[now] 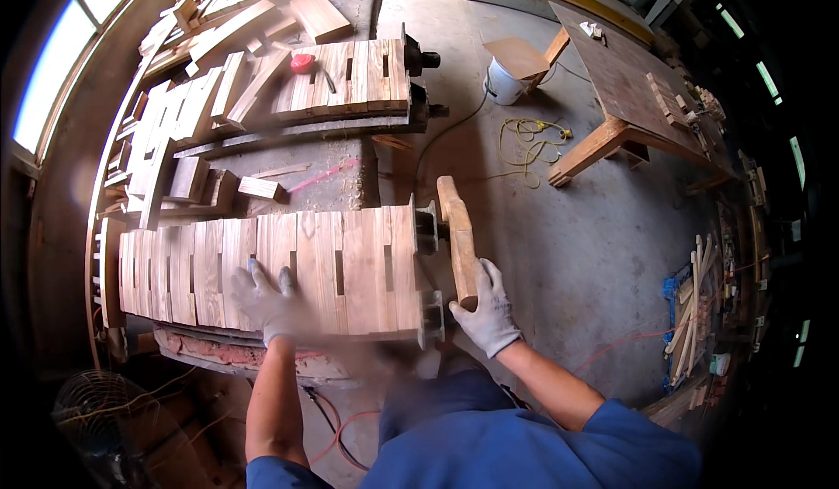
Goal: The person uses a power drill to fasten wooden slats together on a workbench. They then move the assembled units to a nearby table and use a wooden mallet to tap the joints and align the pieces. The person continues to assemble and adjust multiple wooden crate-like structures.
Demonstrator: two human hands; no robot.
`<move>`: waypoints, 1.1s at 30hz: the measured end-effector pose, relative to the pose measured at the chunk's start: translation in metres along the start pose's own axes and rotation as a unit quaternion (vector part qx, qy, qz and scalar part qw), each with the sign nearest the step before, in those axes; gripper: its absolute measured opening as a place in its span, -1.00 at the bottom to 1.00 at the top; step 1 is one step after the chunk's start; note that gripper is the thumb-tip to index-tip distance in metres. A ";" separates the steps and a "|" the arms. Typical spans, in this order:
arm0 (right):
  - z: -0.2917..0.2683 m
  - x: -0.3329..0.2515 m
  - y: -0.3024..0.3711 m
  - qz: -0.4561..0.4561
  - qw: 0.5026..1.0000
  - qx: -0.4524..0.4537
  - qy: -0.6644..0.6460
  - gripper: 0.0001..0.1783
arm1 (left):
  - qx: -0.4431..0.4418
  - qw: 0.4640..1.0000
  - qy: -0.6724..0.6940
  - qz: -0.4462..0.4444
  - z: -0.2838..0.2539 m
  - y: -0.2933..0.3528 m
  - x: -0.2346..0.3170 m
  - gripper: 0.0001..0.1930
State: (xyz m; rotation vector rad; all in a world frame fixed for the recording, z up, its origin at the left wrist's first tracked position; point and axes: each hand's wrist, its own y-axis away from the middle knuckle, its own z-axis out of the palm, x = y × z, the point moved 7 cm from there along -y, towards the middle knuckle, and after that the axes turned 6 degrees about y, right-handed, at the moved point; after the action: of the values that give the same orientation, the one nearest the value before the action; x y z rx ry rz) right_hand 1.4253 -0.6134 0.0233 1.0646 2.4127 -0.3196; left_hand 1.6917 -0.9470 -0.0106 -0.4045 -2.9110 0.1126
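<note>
Your left hand (pixel 266 301) lies flat, fingers spread, on the near row of wooden boards (pixel 271 270) that sit side by side in the clamp rack; it presses on them and grips nothing (the glove is blurred, so the fingertips are hard to read). Your right hand (pixel 488 310) is closed around the lower end of a short wooden block (pixel 456 235), which stands almost upright against the right end of that row, just beside the dark metal clamp heads (pixel 428 266).

As far as you can judge from here, the near row is laid up: the boards stand edge to edge from the left end to the clamps, with dark slots showing between several of them. Whether those joints are fully closed cannot be told. The block at the clamp end suggests the tightening or squaring step is in hand and not finished.

Behind it, a second panel of boards (pixel 345 74) lies on its own rack with a small red object (pixel 301 62) on top, and loose offcuts (pixel 201 174) lie between the two. Off to your right, a white bucket (pixel 502 83) stands on the concrete floor near a yellow cord (pixel 524 131) and a low wooden table (pixel 629 78).
</note>
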 end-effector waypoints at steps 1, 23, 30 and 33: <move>0.006 0.000 0.006 -0.045 0.998 0.035 0.009 -0.08 | -0.003 1.000 0.008 0.000 -0.003 0.000 0.002 -0.20; -0.013 -0.022 -0.049 -0.235 0.957 0.164 -0.037 -0.57 | -0.114 0.923 0.313 0.191 0.073 0.018 0.287 -0.71; -0.047 -0.031 -0.201 -0.150 0.953 0.231 -0.129 -0.83 | -0.192 0.925 0.280 0.172 0.068 0.018 0.288 -0.60; -0.039 -0.027 -0.217 -0.164 0.951 0.246 -0.085 -0.85 | -0.110 0.930 0.287 0.202 0.076 0.020 0.286 -0.71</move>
State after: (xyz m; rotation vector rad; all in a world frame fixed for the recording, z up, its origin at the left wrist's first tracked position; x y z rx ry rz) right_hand 1.2673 -0.7609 0.0747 0.7729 2.4008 -1.1269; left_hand 1.4116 -0.8521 -0.0331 -0.9000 -2.2348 -0.2365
